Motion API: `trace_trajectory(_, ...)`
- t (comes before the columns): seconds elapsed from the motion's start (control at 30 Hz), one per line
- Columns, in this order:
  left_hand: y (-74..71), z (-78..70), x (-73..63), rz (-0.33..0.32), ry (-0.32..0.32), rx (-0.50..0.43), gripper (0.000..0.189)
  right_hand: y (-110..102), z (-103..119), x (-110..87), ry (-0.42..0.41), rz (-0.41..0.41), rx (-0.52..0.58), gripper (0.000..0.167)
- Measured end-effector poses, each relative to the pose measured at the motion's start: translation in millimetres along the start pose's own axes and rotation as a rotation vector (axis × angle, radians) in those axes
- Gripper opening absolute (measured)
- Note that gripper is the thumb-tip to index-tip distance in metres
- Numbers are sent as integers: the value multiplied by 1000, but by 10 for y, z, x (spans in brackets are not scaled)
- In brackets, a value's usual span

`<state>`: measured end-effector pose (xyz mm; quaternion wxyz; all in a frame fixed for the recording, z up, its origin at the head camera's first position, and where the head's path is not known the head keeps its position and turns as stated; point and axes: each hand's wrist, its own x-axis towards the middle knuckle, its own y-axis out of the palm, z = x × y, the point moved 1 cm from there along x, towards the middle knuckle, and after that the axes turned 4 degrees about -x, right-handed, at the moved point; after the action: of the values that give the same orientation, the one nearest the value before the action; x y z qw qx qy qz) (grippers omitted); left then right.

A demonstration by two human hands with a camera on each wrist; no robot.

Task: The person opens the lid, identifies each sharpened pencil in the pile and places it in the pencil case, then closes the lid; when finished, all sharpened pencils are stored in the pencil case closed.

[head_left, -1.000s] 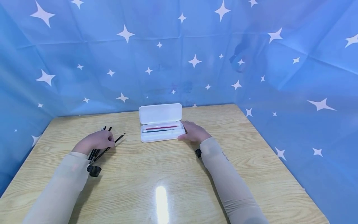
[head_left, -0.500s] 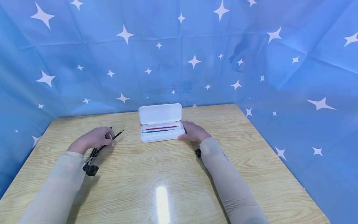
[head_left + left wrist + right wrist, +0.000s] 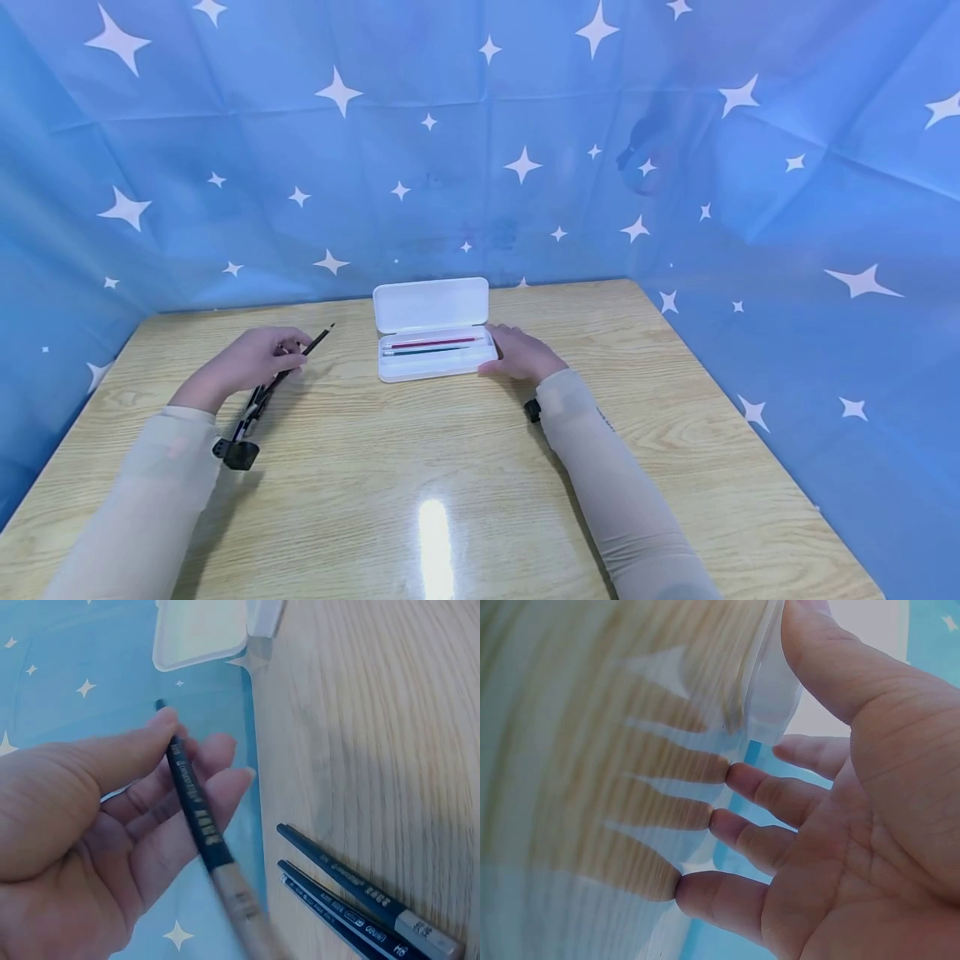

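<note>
My left hand (image 3: 251,362) pinches a black pencil (image 3: 196,802) between thumb and fingers. In the head view its sharpened tip points up and right; the silver-grey end crosses the bottom of the left wrist view, blurred. Below lie several more black pencils (image 3: 337,881) on the table, partly hidden by the wrist. My right hand (image 3: 521,354) holds the right end of an open white pencil case (image 3: 435,369), thumb at the front corner, forefinger at the back. Its other fingertips touch the tabletop. Inside the case lie a red pencil (image 3: 435,342) and a dark blue-green pencil (image 3: 427,351).
The case's lid (image 3: 431,305) stands raised at the back, close to a blue cloth backdrop (image 3: 420,167) with white stars. Light wood tabletop (image 3: 360,467) spreads between the forearms. Black wrist cameras (image 3: 238,454) sit under the sleeves.
My left hand has turned and drawn slightly left, lifting the black pencil away from the other black pencils, its tip now higher in view. The right hand and the case have stayed put.
</note>
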<state>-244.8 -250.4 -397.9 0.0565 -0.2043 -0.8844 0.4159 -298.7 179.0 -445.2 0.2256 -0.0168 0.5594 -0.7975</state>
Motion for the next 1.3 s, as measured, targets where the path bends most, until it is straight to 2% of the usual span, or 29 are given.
trace_trajectory(0.3,-24,-43,12,-51,-34,-136,43,-6,23,-6,-24,-7,11,87)
trace_trajectory(0.47,-43,-98,61,-106,-21,-237,42,-3,23,-5,-28,-8,10,87)
trace_trajectory(0.7,-18,-166,112,-149,14,-418,44,15,7,0,-9,-1,-1,90)
trace_trajectory(1.03,44,-201,214,-194,68,-457,46,1,9,-7,-16,-2,-4,88)
trace_trajectory(1.3,87,-306,278,-279,128,-508,40,6,-3,-2,-8,-3,-2,89)
